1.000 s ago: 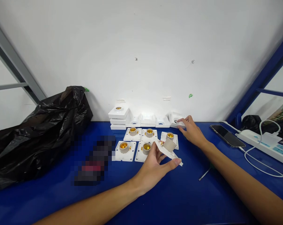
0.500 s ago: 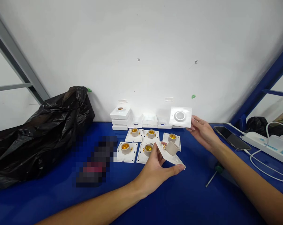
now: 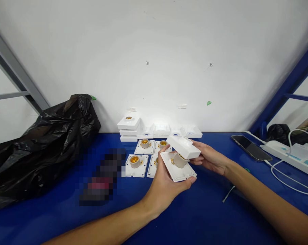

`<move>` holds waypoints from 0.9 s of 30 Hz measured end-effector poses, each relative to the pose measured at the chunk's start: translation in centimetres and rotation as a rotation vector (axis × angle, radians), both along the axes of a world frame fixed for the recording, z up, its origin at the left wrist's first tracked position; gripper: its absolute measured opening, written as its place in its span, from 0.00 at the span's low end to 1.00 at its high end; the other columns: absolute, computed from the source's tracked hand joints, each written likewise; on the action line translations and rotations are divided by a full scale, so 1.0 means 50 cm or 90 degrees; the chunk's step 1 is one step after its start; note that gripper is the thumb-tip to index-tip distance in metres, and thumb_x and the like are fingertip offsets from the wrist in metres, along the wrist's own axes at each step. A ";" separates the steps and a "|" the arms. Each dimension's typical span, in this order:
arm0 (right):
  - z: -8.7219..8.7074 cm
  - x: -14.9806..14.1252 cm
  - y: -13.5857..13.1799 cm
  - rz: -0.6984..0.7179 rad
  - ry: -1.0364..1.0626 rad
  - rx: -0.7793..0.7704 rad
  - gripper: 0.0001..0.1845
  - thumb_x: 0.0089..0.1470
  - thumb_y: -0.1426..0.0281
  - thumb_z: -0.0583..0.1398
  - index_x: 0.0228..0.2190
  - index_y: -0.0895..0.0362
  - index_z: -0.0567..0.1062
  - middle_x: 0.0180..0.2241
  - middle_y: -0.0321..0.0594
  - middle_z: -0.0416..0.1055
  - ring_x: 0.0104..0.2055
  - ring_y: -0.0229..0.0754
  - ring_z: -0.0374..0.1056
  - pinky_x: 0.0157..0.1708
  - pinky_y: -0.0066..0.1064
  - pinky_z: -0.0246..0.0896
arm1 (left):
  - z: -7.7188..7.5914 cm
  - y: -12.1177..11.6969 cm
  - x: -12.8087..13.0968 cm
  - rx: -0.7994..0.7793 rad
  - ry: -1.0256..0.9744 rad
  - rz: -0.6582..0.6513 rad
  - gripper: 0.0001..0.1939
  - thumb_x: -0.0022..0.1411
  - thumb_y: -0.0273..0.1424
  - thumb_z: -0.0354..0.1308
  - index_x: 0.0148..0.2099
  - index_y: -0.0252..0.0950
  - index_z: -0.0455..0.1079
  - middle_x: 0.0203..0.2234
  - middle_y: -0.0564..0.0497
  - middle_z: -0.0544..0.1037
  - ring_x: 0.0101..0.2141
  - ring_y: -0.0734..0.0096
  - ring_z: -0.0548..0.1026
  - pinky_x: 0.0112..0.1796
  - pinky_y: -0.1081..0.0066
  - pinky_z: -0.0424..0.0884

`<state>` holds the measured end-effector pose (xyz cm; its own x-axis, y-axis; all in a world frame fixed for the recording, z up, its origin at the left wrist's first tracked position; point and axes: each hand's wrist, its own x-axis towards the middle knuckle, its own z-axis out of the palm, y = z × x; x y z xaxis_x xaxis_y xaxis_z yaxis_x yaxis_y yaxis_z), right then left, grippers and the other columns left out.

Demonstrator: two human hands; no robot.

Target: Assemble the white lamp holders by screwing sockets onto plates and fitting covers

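Note:
Above the table, my left hand (image 3: pixel 166 185) grips a white square lamp holder base (image 3: pixel 178 170) by its edges, tilted, with a beige round socket standing up from it. My right hand (image 3: pixel 207 156) holds a white square lamp holder cover (image 3: pixel 183 146), slanted just over that socket; whether the two touch I cannot tell. Behind my left hand lie several more bases, among them one at the front left (image 3: pixel 136 165) and one behind it (image 3: pixel 144 146), with brass-coloured threads inside their sockets. My left hand partly hides one of them.
Against the wall stand a stack of closed lamp holders (image 3: pixel 128 123) and a row of covers (image 3: pixel 161 128). A black plastic bag (image 3: pixel 46 143) fills the left. To the right lie a phone (image 3: pixel 250 148), a power strip (image 3: pixel 291 156) with white cables, and a screwdriver (image 3: pixel 228 194) partly under my forearm.
My right hand has brought the cover left and down from near the wall to above the socket. The base in my left hand has turned to a flatter tilt and shifted slightly left.

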<state>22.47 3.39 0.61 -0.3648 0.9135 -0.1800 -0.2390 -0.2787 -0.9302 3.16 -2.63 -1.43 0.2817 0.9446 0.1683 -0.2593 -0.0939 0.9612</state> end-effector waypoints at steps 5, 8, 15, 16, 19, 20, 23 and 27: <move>-0.002 0.001 -0.003 0.081 -0.026 0.007 0.17 0.60 0.64 0.65 0.50 0.52 0.73 0.21 0.27 0.60 0.18 0.28 0.45 0.19 0.22 0.44 | 0.005 0.004 0.001 -0.001 -0.021 0.045 0.50 0.52 0.30 0.75 0.68 0.46 0.48 0.58 0.45 0.73 0.58 0.54 0.73 0.59 0.56 0.70; -0.002 0.001 -0.001 0.086 -0.031 0.014 0.21 0.60 0.64 0.63 0.54 0.53 0.73 0.22 0.31 0.63 0.19 0.31 0.52 0.19 0.24 0.46 | 0.008 0.005 0.001 -0.006 -0.020 0.046 0.46 0.53 0.30 0.75 0.66 0.46 0.51 0.56 0.46 0.74 0.57 0.55 0.74 0.58 0.56 0.70; 0.007 0.017 -0.008 0.138 -0.159 0.135 0.32 0.63 0.45 0.56 0.60 0.50 0.69 0.34 0.38 0.68 0.27 0.35 0.60 0.23 0.26 0.55 | 0.003 0.009 0.000 -0.025 -0.026 0.015 0.38 0.52 0.31 0.75 0.59 0.42 0.58 0.56 0.45 0.75 0.56 0.55 0.76 0.57 0.57 0.72; 0.010 0.019 -0.010 0.155 -0.192 0.172 0.34 0.61 0.45 0.59 0.61 0.49 0.67 0.37 0.39 0.69 0.30 0.36 0.61 0.24 0.26 0.56 | 0.003 0.010 0.000 -0.028 -0.024 0.010 0.38 0.52 0.31 0.75 0.59 0.42 0.58 0.56 0.45 0.75 0.56 0.54 0.76 0.57 0.56 0.72; 0.017 0.021 -0.015 0.201 -0.271 0.247 0.41 0.56 0.47 0.65 0.64 0.46 0.61 0.46 0.42 0.70 0.38 0.40 0.65 0.28 0.27 0.60 | 0.001 0.012 0.000 -0.027 -0.010 0.011 0.41 0.52 0.30 0.75 0.61 0.43 0.56 0.57 0.44 0.74 0.58 0.53 0.74 0.59 0.55 0.70; 0.019 0.021 -0.016 0.212 -0.286 0.264 0.42 0.55 0.47 0.66 0.65 0.46 0.60 0.49 0.43 0.70 0.42 0.42 0.67 0.32 0.29 0.63 | 0.001 0.012 -0.001 -0.025 -0.005 0.011 0.43 0.52 0.30 0.75 0.62 0.44 0.55 0.58 0.45 0.73 0.59 0.53 0.73 0.59 0.55 0.69; 0.023 0.016 -0.024 0.235 -0.296 0.295 0.45 0.56 0.48 0.65 0.68 0.46 0.56 0.58 0.46 0.66 0.55 0.50 0.67 0.50 0.41 0.67 | 0.000 0.010 -0.003 -0.017 0.013 0.002 0.47 0.52 0.29 0.74 0.66 0.47 0.50 0.60 0.44 0.70 0.61 0.53 0.71 0.60 0.55 0.68; 0.032 0.004 -0.036 0.200 -0.323 0.262 0.53 0.53 0.53 0.70 0.70 0.44 0.50 0.59 0.47 0.67 0.58 0.53 0.67 0.60 0.52 0.62 | 0.002 0.006 -0.004 -0.021 0.036 -0.015 0.48 0.54 0.28 0.74 0.68 0.48 0.48 0.62 0.44 0.68 0.61 0.52 0.71 0.61 0.53 0.67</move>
